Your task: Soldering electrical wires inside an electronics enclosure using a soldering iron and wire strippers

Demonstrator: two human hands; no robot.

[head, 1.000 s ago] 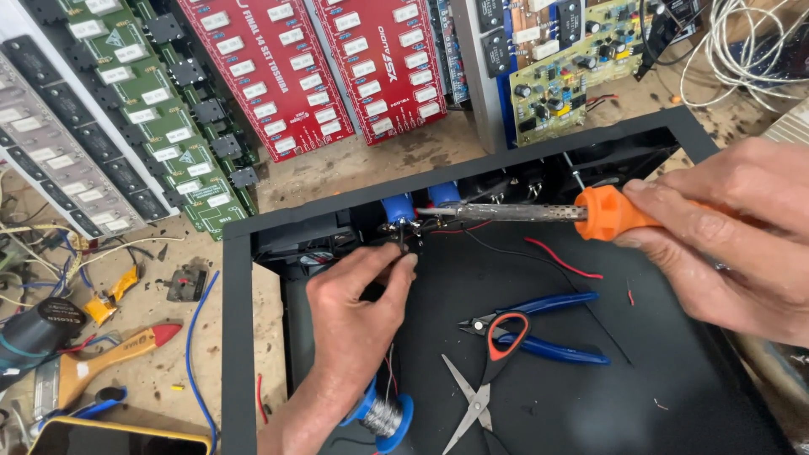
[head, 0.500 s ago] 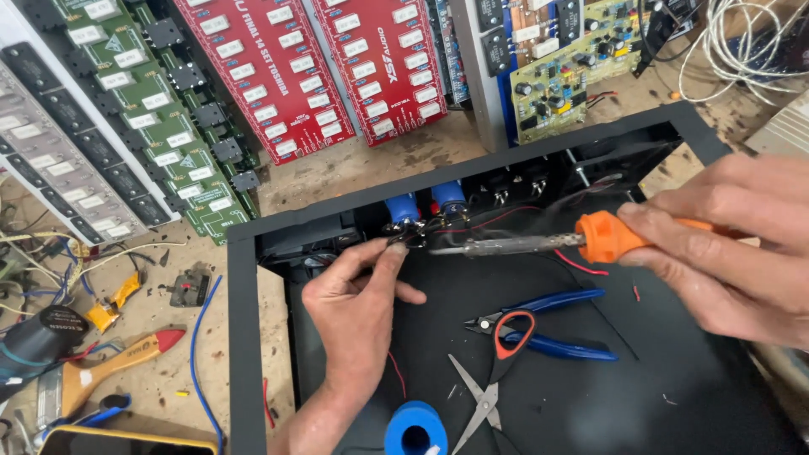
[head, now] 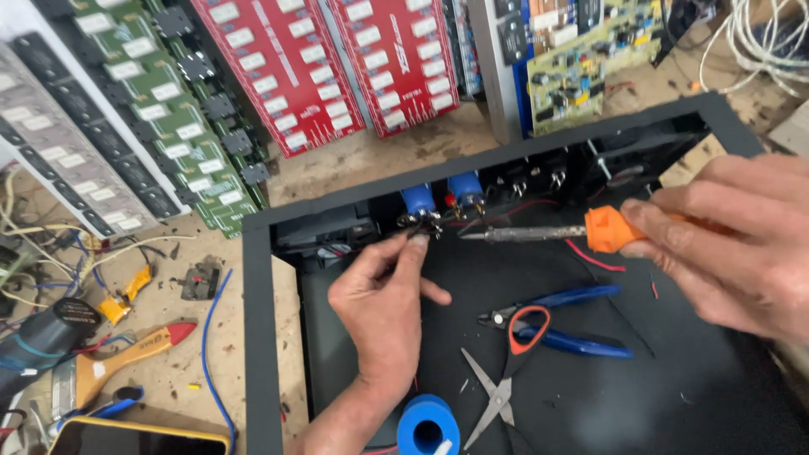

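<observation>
My right hand [head: 725, 244] grips the orange handle of a soldering iron [head: 539, 232]; its metal tip points left, close to two blue components [head: 442, 195] at the back wall of an open black metal case [head: 254, 337]. My left hand [head: 379, 307] reaches into the case, its fingertips pinched on a thin wire at the terminals just below the blue components. A red wire [head: 594, 257] lies under the iron.
Inside the case lie blue-handled pliers [head: 565, 324], orange-handled scissors [head: 506, 371] and a blue solder spool [head: 428, 425]. Red [head: 337, 59] and green circuit boards [head: 185, 109] lean behind the case. On the bench to the left are a red-handled tool [head: 126, 354], a phone [head: 126, 438] and loose wires.
The soldering iron's tip has drawn a little to the right, away from the terminals. My left hand stays at the terminals. The view has shifted, and the solder spool sits lower in frame.
</observation>
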